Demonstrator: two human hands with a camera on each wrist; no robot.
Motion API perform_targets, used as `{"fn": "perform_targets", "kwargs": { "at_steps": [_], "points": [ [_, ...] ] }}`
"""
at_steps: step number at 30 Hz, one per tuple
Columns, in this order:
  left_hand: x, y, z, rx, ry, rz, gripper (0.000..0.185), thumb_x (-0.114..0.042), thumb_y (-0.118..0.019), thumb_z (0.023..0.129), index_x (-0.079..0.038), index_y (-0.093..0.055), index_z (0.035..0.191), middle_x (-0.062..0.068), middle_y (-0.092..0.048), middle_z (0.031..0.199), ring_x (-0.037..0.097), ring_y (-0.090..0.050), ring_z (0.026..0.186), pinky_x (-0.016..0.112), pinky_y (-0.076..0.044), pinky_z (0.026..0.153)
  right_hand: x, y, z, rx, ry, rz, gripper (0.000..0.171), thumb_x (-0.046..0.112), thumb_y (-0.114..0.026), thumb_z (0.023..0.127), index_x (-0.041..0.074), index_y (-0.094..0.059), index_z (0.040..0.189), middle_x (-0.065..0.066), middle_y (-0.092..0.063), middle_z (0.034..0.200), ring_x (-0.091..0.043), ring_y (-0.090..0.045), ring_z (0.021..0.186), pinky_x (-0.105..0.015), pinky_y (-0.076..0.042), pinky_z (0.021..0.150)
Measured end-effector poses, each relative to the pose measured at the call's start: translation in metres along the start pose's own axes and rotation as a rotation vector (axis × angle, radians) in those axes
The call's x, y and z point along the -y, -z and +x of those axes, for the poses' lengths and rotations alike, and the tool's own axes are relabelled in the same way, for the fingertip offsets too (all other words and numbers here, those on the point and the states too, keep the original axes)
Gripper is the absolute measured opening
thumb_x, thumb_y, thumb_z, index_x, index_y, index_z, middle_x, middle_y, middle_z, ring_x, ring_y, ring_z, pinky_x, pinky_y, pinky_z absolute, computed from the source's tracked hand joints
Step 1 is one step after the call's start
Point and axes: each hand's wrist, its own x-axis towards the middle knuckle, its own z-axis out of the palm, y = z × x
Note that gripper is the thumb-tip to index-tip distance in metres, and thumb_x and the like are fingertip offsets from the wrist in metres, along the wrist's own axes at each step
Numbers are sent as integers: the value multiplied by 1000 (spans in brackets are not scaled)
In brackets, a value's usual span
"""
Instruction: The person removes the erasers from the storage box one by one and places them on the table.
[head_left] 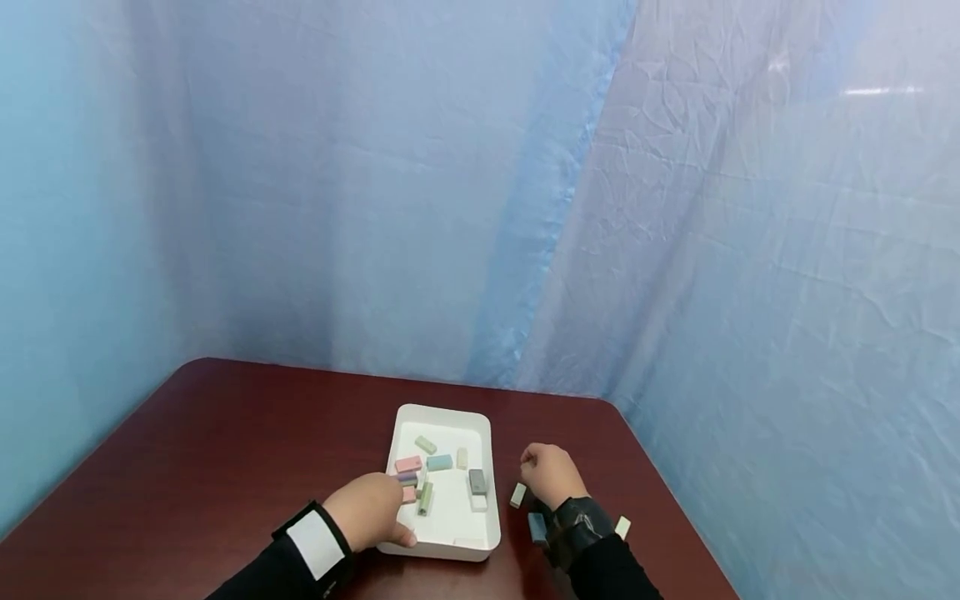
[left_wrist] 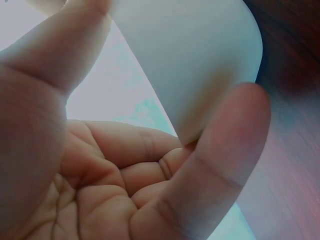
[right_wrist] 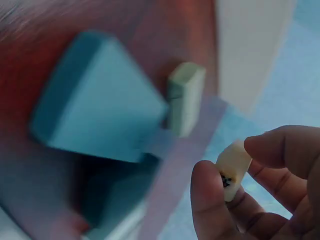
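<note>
My left hand [head_left: 369, 510] grips the left wall of a white tray [head_left: 486, 467] near its front corner; the left wrist view shows the tray's wall [left_wrist: 200, 40] between its fingers. To the right of the tray, my right hand [head_left: 553, 477] is held over the table. It pinches a small cream eraser [right_wrist: 236, 162] with a little printed animal face, best seen in the right wrist view. Close by the right hand lie a pale eraser [head_left: 517, 495], a blue block-shaped eraser [head_left: 537, 527] and another pale eraser [head_left: 622, 527].
Inside the tray lie several small erasers, among them a pink one [head_left: 408, 464], a light blue one [head_left: 439, 462], a grey one [head_left: 477, 481] and a green one [head_left: 425, 499]. The dark red table [head_left: 247, 450] ends at blue curtains [head_left: 337, 208] behind and on both sides.
</note>
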Motion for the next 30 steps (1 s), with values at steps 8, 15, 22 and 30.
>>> {"fn": "perform_targets", "kwargs": {
  "at_steps": [8, 15, 22, 30],
  "points": [
    [-2, -8, 2, 20, 1, -19, 45, -54, -78, 68, -11, -66, 65, -1, -50, 56, 13, -43, 54, 30, -38, 57, -19, -12, -6, 69, -66, -37, 12, 8, -60, 91, 8, -66, 81, -2, -59, 69, -15, -49, 56, -31, -39, 54],
    [4, -6, -1, -6, 5, -33, 43, -52, -80, 67, -12, -64, 61, -1, -50, 55, 13, -42, 53, 31, -38, 56, -10, -15, 4, 84, 1, -62, 7, 10, -62, 91, 8, -68, 91, -4, -63, 79, -15, -51, 64, -36, -42, 60],
    [4, -4, 1, 2, 2, -17, 44, -53, -79, 67, -11, -64, 63, -1, -50, 56, 13, -42, 54, 31, -38, 57, -11, -17, 4, 105, 12, -85, 9, 10, -63, 90, 11, -69, 96, -6, -66, 86, -16, -53, 67, -39, -43, 62],
    [1, -3, 0, 4, 8, -3, 45, -52, -79, 68, -10, -64, 63, 0, -50, 56, 14, -41, 53, 31, -37, 57, -12, -23, 3, 87, 8, -102, 15, 6, -60, 91, 9, -69, 102, -10, -65, 98, -20, -59, 75, -33, -45, 61]
  ]
}}
